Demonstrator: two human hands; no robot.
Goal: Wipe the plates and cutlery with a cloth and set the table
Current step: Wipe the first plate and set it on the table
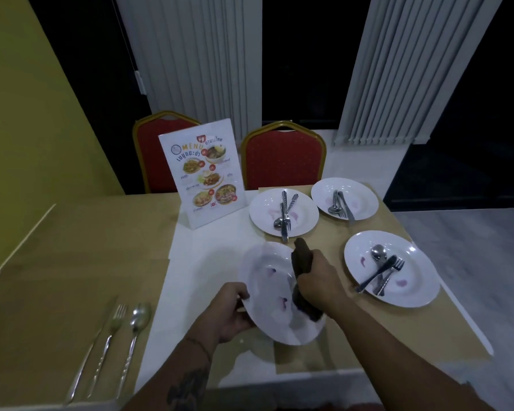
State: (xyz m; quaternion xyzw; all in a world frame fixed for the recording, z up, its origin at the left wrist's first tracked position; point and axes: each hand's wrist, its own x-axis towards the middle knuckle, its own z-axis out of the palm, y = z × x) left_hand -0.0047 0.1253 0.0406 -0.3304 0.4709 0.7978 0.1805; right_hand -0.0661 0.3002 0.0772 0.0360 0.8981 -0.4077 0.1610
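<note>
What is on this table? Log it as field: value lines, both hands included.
left hand: grips left rim of held plate
right hand: presses dark cloth onto held plate
held plate: tilted, purple smears
other plates: three, each smeared, carrying cutlery
laid cutlery: knife, fork, spoon on left placemat
menu stand: upright beside far plates

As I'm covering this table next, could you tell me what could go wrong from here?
The left hand holds the tilted plate by one edge; pressure from the cloth in the right hand could dislodge it. That forearm sits close to the nearby plate, whose knife reaches its rim.
</note>
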